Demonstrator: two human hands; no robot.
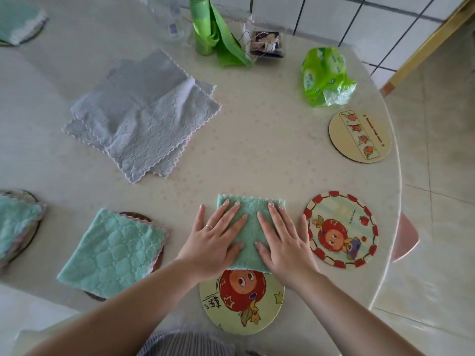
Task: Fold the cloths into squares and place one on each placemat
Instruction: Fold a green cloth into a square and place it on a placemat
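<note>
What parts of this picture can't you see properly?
- Head view: the placemat under the folded green cloth is mostly covered by it.
- Head view: the cloth on the left is cut off by the picture's edge.
- Head view: the writing on the far placemat is too small to read.

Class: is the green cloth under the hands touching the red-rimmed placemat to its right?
Apart. The head view shows bare table between the green cloth and the red-rimmed placemat.

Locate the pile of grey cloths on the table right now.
In the head view the grey cloths lie unfolded left of centre on the table, beyond the hands, with the green bag roll behind them.
</note>
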